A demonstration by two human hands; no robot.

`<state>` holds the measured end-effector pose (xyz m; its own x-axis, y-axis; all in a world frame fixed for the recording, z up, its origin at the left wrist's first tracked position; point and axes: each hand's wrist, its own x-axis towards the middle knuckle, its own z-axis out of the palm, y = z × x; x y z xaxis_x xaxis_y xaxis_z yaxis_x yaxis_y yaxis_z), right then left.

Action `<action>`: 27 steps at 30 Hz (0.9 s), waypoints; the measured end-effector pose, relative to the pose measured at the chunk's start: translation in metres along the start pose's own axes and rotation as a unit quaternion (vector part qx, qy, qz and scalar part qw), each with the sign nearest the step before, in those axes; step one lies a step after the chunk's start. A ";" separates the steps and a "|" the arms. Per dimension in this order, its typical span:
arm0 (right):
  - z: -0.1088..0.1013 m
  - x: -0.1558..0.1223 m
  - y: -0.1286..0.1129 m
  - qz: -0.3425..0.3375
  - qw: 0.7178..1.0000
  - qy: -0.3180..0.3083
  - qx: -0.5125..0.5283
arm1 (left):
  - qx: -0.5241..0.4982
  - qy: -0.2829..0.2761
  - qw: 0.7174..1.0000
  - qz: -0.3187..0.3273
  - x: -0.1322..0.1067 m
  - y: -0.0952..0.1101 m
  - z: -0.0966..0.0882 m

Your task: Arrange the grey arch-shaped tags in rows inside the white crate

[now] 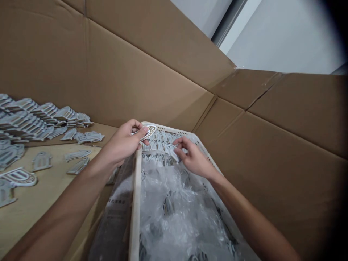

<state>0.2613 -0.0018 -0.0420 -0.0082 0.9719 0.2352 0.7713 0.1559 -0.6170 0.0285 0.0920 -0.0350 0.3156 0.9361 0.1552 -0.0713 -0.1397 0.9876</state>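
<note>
My left hand is closed on a white ornamental plate with gold scrollwork at its rounded end, above the far left corner of a white plastic crate. Inside the crate, my right hand pinches a similar white plate between thumb and fingers. Rows of the same plates fill the crate's far end. Crumpled clear plastic film covers the nearer part, with more plates showing dimly through it.
On the left, stacked plates stand in leaning rows along the cardboard wall. Several loose plates lie on the pale yellow table. A brown, printed, film-covered surface runs beside the crate. Cardboard also rises on the right.
</note>
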 end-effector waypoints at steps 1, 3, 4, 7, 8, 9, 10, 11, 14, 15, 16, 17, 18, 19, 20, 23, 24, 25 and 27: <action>0.009 0.007 0.000 -0.003 0.998 -0.032 0.054 | 0.001 -0.002 1.000 0.001 0.000 -0.001 0.000; 0.028 0.020 0.003 0.007 0.984 -0.086 0.158 | 0.008 -0.006 1.000 0.003 0.001 -0.003 0.000; 0.037 0.026 0.005 0.018 0.973 -0.107 0.203 | 0.012 -0.007 1.000 0.006 0.002 -0.004 -0.001; 0.057 0.039 0.011 0.041 0.944 -0.153 0.291 | 0.020 -0.009 1.000 0.006 0.005 -0.009 -0.004; 0.061 0.041 0.012 0.045 0.937 -0.164 0.305 | 0.019 -0.010 1.000 0.006 0.005 -0.010 -0.005; 0.064 0.042 0.012 0.049 0.932 -0.172 0.314 | 0.016 -0.010 1.000 0.006 0.006 -0.011 -0.005; 0.065 0.042 0.012 0.055 0.930 -0.178 0.318 | 0.014 -0.009 1.000 0.008 0.007 -0.012 -0.005; 0.066 0.042 0.012 0.062 0.929 -0.180 0.316 | 0.012 -0.006 1.000 0.010 0.007 -0.012 -0.005; 0.067 0.041 0.010 0.080 0.943 -0.155 0.283 | 0.009 0.001 1.000 0.015 0.007 -0.010 -0.005; 0.068 0.042 0.010 0.087 0.948 -0.136 0.275 | 0.010 0.002 1.000 0.015 0.007 -0.009 -0.005; 0.069 0.043 0.010 0.096 0.950 -0.114 0.275 | 0.011 0.003 1.000 0.014 0.007 -0.008 -0.005; 0.069 0.044 0.010 0.106 0.949 -0.089 0.283 | 0.011 0.004 1.000 0.013 0.006 -0.008 -0.005; 0.070 0.046 0.010 0.116 0.946 -0.063 0.295 | 0.011 0.006 1.000 0.010 0.006 -0.007 -0.005; 0.071 0.049 0.010 0.124 0.944 -0.040 0.304 | 0.010 0.008 1.000 0.007 0.006 -0.007 -0.006; 0.072 0.051 0.010 0.133 0.942 -0.016 0.306 | 0.009 0.009 1.000 0.003 0.006 -0.007 -0.006; 0.073 0.056 0.010 0.184 0.943 0.047 0.272 | 0.007 0.013 1.000 -0.002 0.006 -0.007 -0.007; 0.073 0.057 0.010 0.208 0.943 0.050 0.256 | 0.005 0.013 1.000 -0.001 0.006 -0.007 -0.008; 0.073 0.057 0.010 0.232 0.941 0.043 0.244 | 0.002 0.013 1.000 0.001 0.005 -0.007 -0.008; 0.074 0.056 0.010 0.265 0.936 0.011 0.232 | 0.002 0.009 1.000 0.002 0.005 -0.005 -0.008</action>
<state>0.2215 0.0674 -0.0905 0.3146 0.9313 -0.1839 0.3038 -0.2823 -0.9099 0.0225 0.0998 -0.0394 0.2992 0.9410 0.1582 -0.0688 -0.1441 0.9872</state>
